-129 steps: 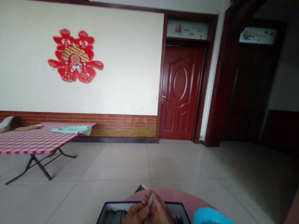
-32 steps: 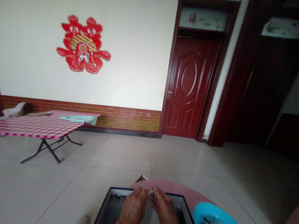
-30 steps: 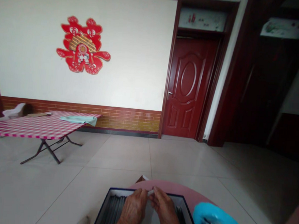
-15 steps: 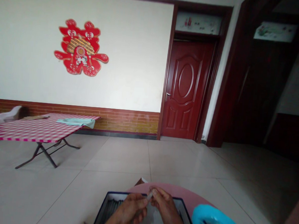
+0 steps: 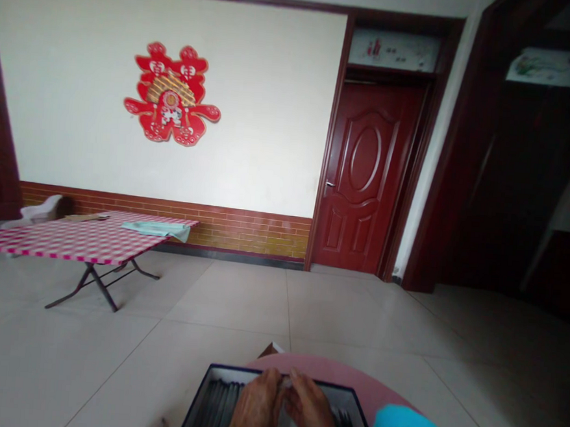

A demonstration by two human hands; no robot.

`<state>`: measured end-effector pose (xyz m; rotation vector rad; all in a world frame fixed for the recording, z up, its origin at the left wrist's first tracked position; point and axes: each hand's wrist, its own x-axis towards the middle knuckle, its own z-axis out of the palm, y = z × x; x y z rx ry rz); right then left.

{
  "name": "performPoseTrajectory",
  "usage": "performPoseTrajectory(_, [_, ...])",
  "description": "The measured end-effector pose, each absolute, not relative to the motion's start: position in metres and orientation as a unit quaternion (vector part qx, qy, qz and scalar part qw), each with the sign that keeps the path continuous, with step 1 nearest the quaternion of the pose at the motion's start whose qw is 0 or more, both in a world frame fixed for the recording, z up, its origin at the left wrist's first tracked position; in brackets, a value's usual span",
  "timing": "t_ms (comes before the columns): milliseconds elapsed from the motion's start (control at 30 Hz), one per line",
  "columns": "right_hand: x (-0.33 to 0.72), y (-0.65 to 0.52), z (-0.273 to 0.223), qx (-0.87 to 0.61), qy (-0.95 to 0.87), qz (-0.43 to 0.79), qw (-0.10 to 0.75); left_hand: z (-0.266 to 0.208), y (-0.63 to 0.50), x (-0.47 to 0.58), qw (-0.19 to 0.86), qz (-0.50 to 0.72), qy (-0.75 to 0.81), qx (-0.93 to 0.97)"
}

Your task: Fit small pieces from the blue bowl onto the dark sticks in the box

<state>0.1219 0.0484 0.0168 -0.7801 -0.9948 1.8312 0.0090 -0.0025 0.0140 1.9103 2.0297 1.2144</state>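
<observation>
My left hand (image 5: 258, 407) and my right hand (image 5: 311, 407) meet above a dark-rimmed tray (image 5: 213, 372), with fingers closed and fingertips together. Between them a small pale piece (image 5: 285, 382) barely shows; its kind cannot be made out because the fingers cover most of it. Several slim dark rods (image 5: 220, 401) lie side by side in the tray's left part, beside my left hand. More thin dark pieces (image 5: 345, 426) are in its right part, partly hidden by my right hand.
The tray rests on a pink round table (image 5: 337, 368). At its right stands a bright blue basin (image 5: 397, 420) with dark and pale pieces inside. A folding table with a checked cloth (image 5: 68, 237) stands at the left. Ahead is a red door (image 5: 360, 180).
My hands have drawn closer together, and the left has turned so that its back faces up. The pale piece is more hidden now. The camera view has shifted slightly left.
</observation>
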Motion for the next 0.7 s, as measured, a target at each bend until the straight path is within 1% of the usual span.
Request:
performPoseTrajectory(100, [0.121,0.048,0.015,-0.310,-0.400,0.732,0.456,0.014,-0.002,0.010,0.026,0.374,0.662,0.649])
performPoseTrajectory(167, [0.122,0.050,0.016,-0.300,-0.414,0.723,0.465,0.014,0.000,0.012,0.052,0.419,0.638,0.644])
performPoseTrajectory(200, [0.123,0.051,0.017,-0.295,-0.423,0.717,0.468,0.015,0.001,0.013,0.086,0.455,0.627,0.627])
performPoseTrajectory(267, [0.126,0.052,0.021,-0.290,-0.443,0.705,0.472,0.018,0.004,0.014,0.217,0.523,0.607,0.557])
performPoseTrajectory(300, [0.128,0.053,0.023,-0.286,-0.456,0.701,0.468,0.021,0.004,0.014,0.291,0.539,0.598,0.517])
performPoseTrajectory(400, [0.132,0.053,0.030,-0.265,-0.487,0.701,0.449,0.032,0.003,0.011,0.482,0.528,0.544,0.440])
performPoseTrajectory(500, [0.132,0.052,0.036,-0.235,-0.489,0.725,0.425,0.037,0.000,0.007,0.581,0.522,0.471,0.409])
performPoseTrajectory(533, [0.131,0.052,0.037,-0.228,-0.484,0.733,0.420,0.036,0.000,0.006,0.591,0.527,0.456,0.405])
performPoseTrajectory(600, [0.129,0.052,0.036,-0.221,-0.462,0.748,0.421,0.029,0.002,0.006,0.563,0.542,0.460,0.421])
performPoseTrajectory(700, [0.126,0.052,0.029,-0.215,-0.413,0.773,0.431,0.018,0.008,0.010,0.450,0.561,0.511,0.471])
